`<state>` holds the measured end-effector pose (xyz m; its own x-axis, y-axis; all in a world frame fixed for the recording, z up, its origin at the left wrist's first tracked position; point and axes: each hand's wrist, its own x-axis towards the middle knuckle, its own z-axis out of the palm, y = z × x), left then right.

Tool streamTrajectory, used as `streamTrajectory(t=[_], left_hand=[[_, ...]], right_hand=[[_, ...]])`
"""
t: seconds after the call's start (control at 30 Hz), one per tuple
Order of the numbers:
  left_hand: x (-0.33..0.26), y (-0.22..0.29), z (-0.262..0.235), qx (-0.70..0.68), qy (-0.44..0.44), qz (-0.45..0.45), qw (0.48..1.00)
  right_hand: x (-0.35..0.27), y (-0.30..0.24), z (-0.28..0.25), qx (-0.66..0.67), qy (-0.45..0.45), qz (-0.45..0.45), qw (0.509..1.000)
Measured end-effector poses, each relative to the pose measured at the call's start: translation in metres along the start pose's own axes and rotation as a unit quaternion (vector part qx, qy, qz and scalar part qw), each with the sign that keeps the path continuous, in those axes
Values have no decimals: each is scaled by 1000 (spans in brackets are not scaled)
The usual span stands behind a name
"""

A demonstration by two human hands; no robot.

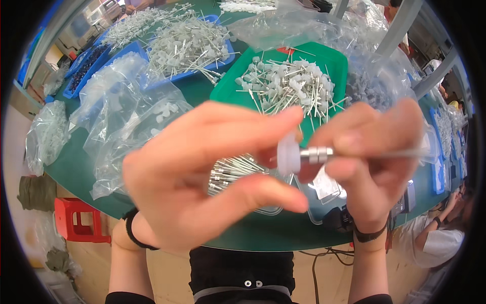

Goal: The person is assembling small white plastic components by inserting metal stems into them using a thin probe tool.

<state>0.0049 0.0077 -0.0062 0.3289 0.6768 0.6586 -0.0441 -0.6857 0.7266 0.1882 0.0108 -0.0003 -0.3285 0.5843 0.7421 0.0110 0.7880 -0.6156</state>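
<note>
My left hand [202,172] is raised close to the camera, its fingertips pinching a small white plastic cap [288,154]. My right hand [372,152] grips a thin metal pin [324,154] with a ribbed metal collar, its end meeting the cap. Both hands hover over a green table [253,230]. Below them lies a clear tray of loose metal pins [233,172], partly hidden by my left hand. Behind stands a green tray [228,86] piled with pins fitted with white caps [288,86].
Blue trays [152,81] with more capped pins sit at the back left. Clear plastic bags [126,126] of white caps lie left of my hands. A red stool [76,220] stands under the table edge. Another person [435,238] sits at the lower right.
</note>
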Motion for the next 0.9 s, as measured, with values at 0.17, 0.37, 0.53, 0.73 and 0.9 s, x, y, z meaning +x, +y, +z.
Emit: streamTrajectory(t=[0.17,0.37,0.53,0.73,0.9], left_hand=[[5,-4,2,-228,18,-141,963],[-7,-17,1,-392,25,-79,916],[-17,-14,-12,-220,96,-152,959],[-52,-26,-86,231,-43,-313,920],[-82,-46,-101,516,-144,-192,822]], right_hand=[[-3,8,13,215,68,116,967],[-9,7,28,407,60,207,887],[-5,8,32,410,72,314,853],[5,46,-3,-90,129,196,968],[-10,55,-5,-427,6,147,892]])
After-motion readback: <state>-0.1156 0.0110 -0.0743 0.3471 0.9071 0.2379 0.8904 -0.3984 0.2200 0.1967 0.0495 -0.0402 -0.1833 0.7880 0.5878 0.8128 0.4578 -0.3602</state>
